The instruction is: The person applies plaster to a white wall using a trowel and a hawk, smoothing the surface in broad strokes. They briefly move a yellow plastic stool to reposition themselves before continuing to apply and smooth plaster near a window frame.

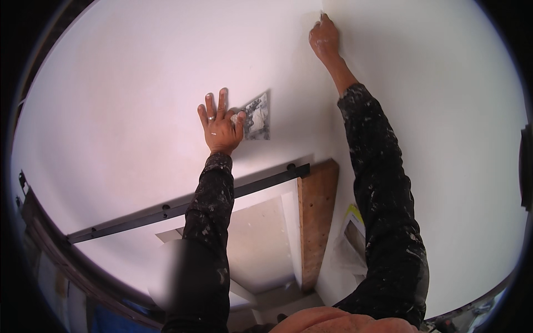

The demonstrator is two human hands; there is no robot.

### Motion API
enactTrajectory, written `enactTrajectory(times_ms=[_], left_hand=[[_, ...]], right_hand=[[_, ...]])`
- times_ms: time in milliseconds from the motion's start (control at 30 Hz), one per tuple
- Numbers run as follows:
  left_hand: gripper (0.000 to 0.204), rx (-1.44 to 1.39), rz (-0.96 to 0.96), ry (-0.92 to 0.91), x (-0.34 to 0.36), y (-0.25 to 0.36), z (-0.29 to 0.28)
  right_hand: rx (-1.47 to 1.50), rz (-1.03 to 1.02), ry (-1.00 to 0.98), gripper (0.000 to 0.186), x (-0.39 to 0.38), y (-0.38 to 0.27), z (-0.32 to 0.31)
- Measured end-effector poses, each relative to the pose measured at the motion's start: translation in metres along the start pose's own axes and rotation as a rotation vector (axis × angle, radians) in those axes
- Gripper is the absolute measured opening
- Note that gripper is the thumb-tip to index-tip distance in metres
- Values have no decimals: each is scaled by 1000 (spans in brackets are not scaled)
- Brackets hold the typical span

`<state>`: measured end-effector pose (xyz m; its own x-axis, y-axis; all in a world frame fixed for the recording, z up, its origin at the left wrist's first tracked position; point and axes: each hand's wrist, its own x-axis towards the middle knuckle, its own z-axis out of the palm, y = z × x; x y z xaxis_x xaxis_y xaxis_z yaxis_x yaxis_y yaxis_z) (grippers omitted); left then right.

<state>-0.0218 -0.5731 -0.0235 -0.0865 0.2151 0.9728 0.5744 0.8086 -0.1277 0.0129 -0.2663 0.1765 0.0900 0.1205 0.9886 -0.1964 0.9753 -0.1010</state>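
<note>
My left hand rests against the white wall, its outer fingers spread, while its thumb and index finger grip a putty knife with a plaster-smeared blade. My right hand is higher up, closed at the corner where two wall surfaces meet. A thin object shows at its fingertips, too small to make out. Paint or plaster flecks cover both dark sleeves.
Below my hands are an opening with a dark metal rail, a wooden board on its right side, and a yellow-edged item partly behind my right arm. Dark framing lines the left rim.
</note>
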Motion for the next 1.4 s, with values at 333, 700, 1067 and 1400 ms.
enactTrajectory(times_ms=[333, 700, 1067, 1400], left_hand=[[57, 29, 16, -13, 1, -2, 1], [58, 23, -14, -18, -11, -11, -4], [55, 13, 16, -5, 2, 2, 5], [55, 7, 25, 15, 1, -1, 6]], right_hand=[[-290, 213, 78, 39, 31, -23, 47], [98, 43, -152, 47, -37, -12, -8], [45, -1, 33, 31, 8, -9, 23], [-83, 120, 104, 38, 15, -16, 31]])
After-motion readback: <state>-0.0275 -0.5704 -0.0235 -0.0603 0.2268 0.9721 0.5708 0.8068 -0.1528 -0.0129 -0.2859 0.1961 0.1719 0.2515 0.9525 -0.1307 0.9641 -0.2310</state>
